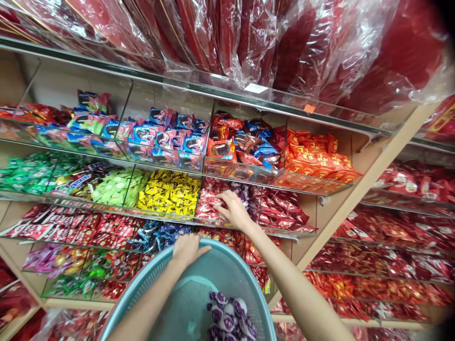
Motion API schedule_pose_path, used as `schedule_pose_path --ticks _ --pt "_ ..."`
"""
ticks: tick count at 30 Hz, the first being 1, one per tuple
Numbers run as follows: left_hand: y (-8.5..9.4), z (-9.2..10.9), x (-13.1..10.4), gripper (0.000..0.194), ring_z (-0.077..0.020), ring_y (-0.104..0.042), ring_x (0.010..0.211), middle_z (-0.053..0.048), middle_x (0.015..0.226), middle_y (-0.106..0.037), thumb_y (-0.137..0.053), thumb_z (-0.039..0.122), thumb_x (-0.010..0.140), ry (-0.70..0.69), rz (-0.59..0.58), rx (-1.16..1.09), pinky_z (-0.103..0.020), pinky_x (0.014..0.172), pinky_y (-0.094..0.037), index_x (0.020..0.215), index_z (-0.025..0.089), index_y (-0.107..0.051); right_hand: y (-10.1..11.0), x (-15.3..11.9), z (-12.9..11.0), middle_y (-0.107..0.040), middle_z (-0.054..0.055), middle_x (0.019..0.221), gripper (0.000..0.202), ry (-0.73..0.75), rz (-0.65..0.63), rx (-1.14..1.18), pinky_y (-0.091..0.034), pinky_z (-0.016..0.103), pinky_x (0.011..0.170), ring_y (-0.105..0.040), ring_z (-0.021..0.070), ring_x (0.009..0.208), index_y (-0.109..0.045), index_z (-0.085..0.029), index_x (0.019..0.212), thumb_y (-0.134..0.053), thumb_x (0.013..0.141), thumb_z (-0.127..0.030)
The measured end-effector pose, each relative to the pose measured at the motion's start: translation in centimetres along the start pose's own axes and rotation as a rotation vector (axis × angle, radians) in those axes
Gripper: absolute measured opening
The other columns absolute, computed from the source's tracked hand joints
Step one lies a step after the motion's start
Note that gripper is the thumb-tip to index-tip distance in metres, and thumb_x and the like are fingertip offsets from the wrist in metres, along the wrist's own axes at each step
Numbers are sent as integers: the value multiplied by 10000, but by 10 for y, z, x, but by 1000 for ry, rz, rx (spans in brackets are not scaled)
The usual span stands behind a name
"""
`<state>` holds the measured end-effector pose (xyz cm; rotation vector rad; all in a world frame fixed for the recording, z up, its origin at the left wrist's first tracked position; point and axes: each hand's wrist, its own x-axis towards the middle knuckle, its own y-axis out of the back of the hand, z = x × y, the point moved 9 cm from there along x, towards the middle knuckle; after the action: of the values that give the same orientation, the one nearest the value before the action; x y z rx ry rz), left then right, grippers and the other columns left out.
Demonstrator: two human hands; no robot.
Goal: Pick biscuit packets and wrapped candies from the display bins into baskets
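Shelves (346, 208) of wrapped sweets rise around a basket (232, 265)

Fingers of the left hand (186, 249) are closed over the basket's far rim, the thumb lying along it. Fingers of the right hand (232, 208) are parted and slightly bent, their tips over the red-and-white sweets (206, 203); whether they touch them cannot be told.

Below both sets of fingers, purple sweets (229, 317) lie in a small heap inside the basket. Similar purple ones (244, 189) sit on the shelf just behind the right fingers. Blue sweets (159, 234) are just left of the left fingers.

Left of the right fingers come yellow sweets (168, 194), then light green ones (119, 187), then a Snickers pack (80, 181). To their right are red packs (282, 210).

One level above the right fingers are cookie packs (222, 149), with orange packs (316, 156) up to the right and pink-and-blue packs (159, 135) up to the left. Farthest above hang red goods (249, 42) in clear plastic.
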<state>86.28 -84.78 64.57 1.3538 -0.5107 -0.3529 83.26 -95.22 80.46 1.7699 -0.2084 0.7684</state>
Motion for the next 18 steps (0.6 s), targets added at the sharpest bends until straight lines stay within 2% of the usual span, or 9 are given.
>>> schedule_pose_path --ticks 5,8,10,13,15,18 --pt "-1 0 1 612 -314 -630 846 -134 860 -685 -316 687 763 -8 4 4 -381 690 -457 986 189 -593 11 6 34 -590 77 966 263 -153 174 145 -401 334 855 -527 198 928 -573 -171 1003 -543 817 -353" --pt "-1 1 1 617 -310 -630 847 -133 872 -686 -320 689 761 -14 9 4 -385 709 -453 996 188 -593 13 3 39 -606 83 960 246 -186 203 234 -416 344 834 -550 202 908 -584 -170 968 -558 804 -351" --pt "-1 1 2 615 -313 -628 850 -133 876 -687 -328 689 759 -12 6 5 -389 717 -449 996 188 -595 17 -4 29 -610 74 962 236 -179 224 292 -420 339 824 -556 194 901 -585 -180 961 -560 803 -352" --pt "-2 0 2 617 -309 -625 865 -139 878 -684 -330 685 763 -6 3 11 -385 730 -442 1022 187 -586 25 -25 0 -605 54 961 229 -151 242 386 -422 322 808 -552 178 897 -577 -197 975 -556 810 -355" --pt "-3 1 2 608 -303 -625 869 -142 889 -681 -338 671 770 -9 0 19 -381 741 -439 1044 184 -575 20 -44 -21 -598 44 957 223 -119 181 457 -425 306 789 -546 166 886 -573 -206 986 -550 817 -351" --pt "-3 2 2 551 -297 -628 862 -137 915 -678 -358 628 788 -17 -12 31 -370 727 -441 1046 189 -569 -6 -78 -41 -584 32 946 218 -98 -9 530 -420 295 787 -537 157 881 -575 -220 1000 -544 826 -346"
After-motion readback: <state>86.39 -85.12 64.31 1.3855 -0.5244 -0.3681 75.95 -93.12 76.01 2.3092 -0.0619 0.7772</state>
